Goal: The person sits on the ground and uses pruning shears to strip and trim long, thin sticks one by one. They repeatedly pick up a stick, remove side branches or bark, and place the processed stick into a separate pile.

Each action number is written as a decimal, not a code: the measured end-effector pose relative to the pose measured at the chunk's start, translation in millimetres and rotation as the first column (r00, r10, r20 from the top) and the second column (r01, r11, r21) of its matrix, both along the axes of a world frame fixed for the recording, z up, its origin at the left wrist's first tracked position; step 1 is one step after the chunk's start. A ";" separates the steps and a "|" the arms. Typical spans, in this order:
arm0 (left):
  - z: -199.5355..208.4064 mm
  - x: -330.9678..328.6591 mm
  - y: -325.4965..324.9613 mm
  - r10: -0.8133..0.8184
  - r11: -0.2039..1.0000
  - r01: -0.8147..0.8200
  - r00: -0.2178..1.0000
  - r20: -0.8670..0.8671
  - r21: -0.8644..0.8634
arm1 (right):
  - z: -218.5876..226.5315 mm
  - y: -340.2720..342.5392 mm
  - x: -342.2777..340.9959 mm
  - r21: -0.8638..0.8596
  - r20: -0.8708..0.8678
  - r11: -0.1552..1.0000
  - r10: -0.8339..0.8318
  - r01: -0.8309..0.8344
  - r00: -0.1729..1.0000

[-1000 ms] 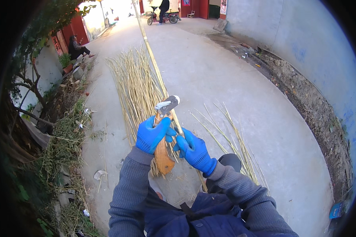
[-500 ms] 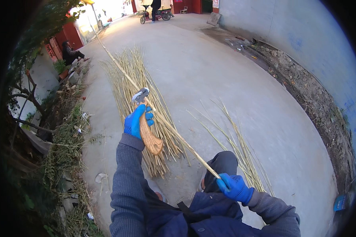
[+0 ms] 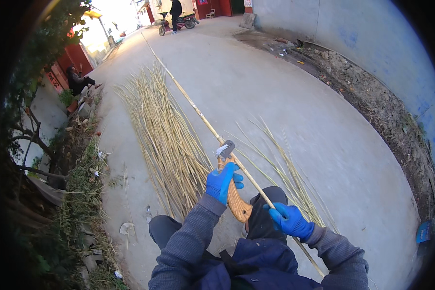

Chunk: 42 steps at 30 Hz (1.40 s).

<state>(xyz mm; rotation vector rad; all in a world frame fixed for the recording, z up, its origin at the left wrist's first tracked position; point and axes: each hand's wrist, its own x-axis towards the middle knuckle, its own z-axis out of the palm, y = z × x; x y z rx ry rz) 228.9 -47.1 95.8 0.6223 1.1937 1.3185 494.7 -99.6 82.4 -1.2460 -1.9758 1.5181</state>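
Observation:
My left hand (image 3: 219, 184), in a blue glove, is closed round the curved wooden handle (image 3: 238, 205) of a tool with a grey metal head (image 3: 225, 149). A long, thin tan stalk (image 3: 192, 102) runs past or through that head; which one I cannot tell. My right hand (image 3: 290, 221), also blue-gloved, grips the same stalk near my right knee. Its far tip slants up and left over the pavement, and its thicker end extends below the right hand. Left of the tool a large bundle of similar stalks (image 3: 166, 145) lies on the ground.
A smaller, greener bunch of stalks (image 3: 295, 181) lies on the right. Weeds (image 3: 84, 193) border the left side, beside a seated person (image 3: 77, 79). A pale wall (image 3: 353, 43) stands beyond the dirt strip. Up the lane, a person (image 3: 175, 14) stands by a motorbike (image 3: 184, 21).
The left hand and tool have come back and right, closer to the right hand. More of the stalk now extends below the right hand, its far tip pulled nearer. My view has shifted slightly.

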 end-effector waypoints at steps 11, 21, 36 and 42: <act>-11.3 -129.4 60.8 0.147 0.982 -0.153 0.987 0.062 0.113 | -45.1 -89.7 87.0 0.418 0.223 0.898 0.043 -0.135 0.974; -22.8 -54.0 39.3 0.028 0.999 -0.029 0.999 0.024 0.036 | -8.6 -46.1 64.9 -0.143 0.076 0.983 0.125 -0.114 0.989; -24.0 -137.7 34.7 0.145 0.983 -0.158 0.980 0.137 0.092 | -31.1 -44.5 34.6 0.254 0.110 0.960 0.095 -0.120 0.989; -25.3 -192.3 55.9 0.228 0.968 -0.233 0.972 0.060 0.089 | 0.1 -112.1 133.3 0.340 0.395 0.901 0.122 -0.268 0.911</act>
